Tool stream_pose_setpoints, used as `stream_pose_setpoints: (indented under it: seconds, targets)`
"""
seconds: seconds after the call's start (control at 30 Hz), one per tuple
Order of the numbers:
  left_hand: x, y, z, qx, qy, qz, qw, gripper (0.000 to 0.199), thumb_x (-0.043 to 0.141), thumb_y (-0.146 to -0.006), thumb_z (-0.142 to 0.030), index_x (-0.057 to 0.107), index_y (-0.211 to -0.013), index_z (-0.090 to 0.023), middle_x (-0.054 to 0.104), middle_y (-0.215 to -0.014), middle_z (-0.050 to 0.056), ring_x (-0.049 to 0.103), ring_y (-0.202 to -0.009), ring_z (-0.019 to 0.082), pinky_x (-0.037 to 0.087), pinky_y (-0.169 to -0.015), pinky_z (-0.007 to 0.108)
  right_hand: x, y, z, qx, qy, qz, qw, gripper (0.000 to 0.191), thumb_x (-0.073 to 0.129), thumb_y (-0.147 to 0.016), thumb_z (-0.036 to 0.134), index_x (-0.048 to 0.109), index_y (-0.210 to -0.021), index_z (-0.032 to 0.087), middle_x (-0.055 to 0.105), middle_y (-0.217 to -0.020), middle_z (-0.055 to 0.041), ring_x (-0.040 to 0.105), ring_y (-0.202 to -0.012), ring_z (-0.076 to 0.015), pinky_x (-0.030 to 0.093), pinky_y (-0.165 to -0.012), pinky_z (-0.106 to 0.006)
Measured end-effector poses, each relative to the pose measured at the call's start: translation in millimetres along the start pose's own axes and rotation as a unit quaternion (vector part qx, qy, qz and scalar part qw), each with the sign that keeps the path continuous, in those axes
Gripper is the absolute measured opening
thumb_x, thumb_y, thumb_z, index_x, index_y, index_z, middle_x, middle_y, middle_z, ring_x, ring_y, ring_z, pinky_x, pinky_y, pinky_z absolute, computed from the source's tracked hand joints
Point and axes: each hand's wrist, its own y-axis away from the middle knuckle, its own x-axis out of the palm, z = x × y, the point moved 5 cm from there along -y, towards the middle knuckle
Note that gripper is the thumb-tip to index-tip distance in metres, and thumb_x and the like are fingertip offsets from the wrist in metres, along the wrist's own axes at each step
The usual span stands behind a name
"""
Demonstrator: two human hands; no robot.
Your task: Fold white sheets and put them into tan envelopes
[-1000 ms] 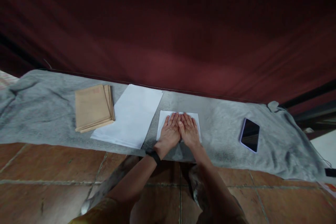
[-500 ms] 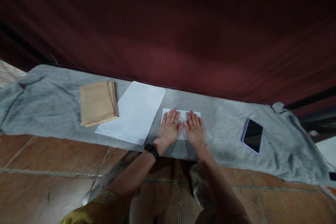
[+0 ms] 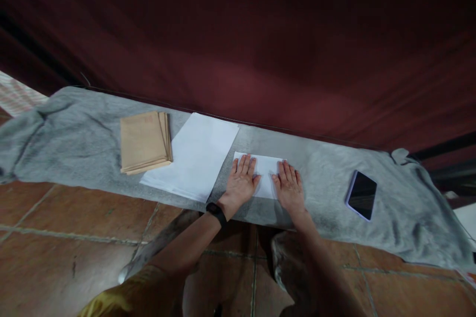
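In front of me a small white sheet of paper (image 3: 266,173), which looks folded, lies flat on the grey cloth. My left hand (image 3: 241,181) rests palm down on its left part, fingers stretched out and a dark band on the wrist. Over the paper's right edge lies my right hand (image 3: 289,189), also flat with fingers extended. A strip of bare paper shows between the two thumbs. Left of my hands is a stack of larger white paper sheets (image 3: 203,153).
Brown envelopes (image 3: 144,141) are piled at the left, overlapping the white stack. A phone (image 3: 362,195) in a purple case lies at the right. Grey cloth (image 3: 323,173) covers the narrow surface. A dark red curtain (image 3: 238,74) hangs behind it, and tiles (image 3: 55,247) pave the floor.
My right hand has slid to the right across the paper to its right edge, widening the gap between my hands. My left hand stays on the paper's left part.
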Motion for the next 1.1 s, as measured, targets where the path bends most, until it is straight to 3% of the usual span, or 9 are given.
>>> stream_pose_setpoints:
  seconds: [0.3,0.63,0.77,0.97,1.1]
  targets:
    - [2.3,2.5,4.6,-0.007,-0.008,0.008,1.0,0.062,0.033,-0.106,-0.045,0.036,-0.158,-0.011,0.03,-0.166,0.015,0.024,-0.156,0.028,0.02,-0.128,0.05,-1.3,9.6,-20.0,0.007,0.014,0.007,1.0,0.061,0.023,-0.109,0.043,0.035,-0.159,0.011,0.039,-0.163,-0.0161,0.034,-0.15,-0.0318,0.028,-0.122,-0.053]
    - [2.9,6.3,22.5,-0.036,0.01,0.0,0.999,0.062,0.028,-0.106,-0.04,0.037,-0.156,-0.004,0.033,-0.165,0.018,0.026,-0.156,0.027,0.025,-0.127,0.046,-15.6,11.5,-29.4,0.061,0.036,-0.025,0.997,0.059,0.027,-0.108,0.04,0.04,-0.155,0.007,0.039,-0.161,-0.0218,0.038,-0.148,-0.0359,0.029,-0.12,-0.057]
    - [2.5,8.1,15.7,-0.018,0.029,-0.022,0.999,0.061,0.029,-0.106,-0.037,0.036,-0.156,-0.004,0.035,-0.164,0.019,0.027,-0.155,0.027,0.026,-0.127,0.046,-20.8,3.3,-4.5,0.052,-0.028,-0.027,0.998,0.061,0.024,-0.108,0.04,0.037,-0.157,0.005,0.035,-0.164,-0.0212,0.032,-0.152,-0.0329,0.03,-0.122,-0.054]
    - [13.3,13.5,-17.1,0.091,0.038,-0.032,0.995,0.061,0.037,-0.1,-0.023,0.032,-0.158,-0.005,0.034,-0.165,0.018,0.025,-0.156,0.027,0.026,-0.127,0.048,-10.3,-5.3,60.6,-0.057,-0.173,0.047,0.982,0.06,0.019,-0.109,0.041,0.035,-0.159,0.011,0.034,-0.166,-0.0117,0.026,-0.155,-0.0214,0.028,-0.127,-0.044]
    - [19.4,11.6,-23.3,0.108,0.02,-0.012,0.994,0.065,0.042,-0.098,-0.022,0.029,-0.159,-0.007,0.032,-0.165,0.019,0.027,-0.155,0.028,0.023,-0.127,0.049,-4.9,-11.4,71.5,-0.049,-0.198,0.058,0.977,0.06,0.02,-0.11,0.042,0.037,-0.158,0.012,0.039,-0.164,-0.0107,0.03,-0.154,-0.0195,0.024,-0.128,-0.042]
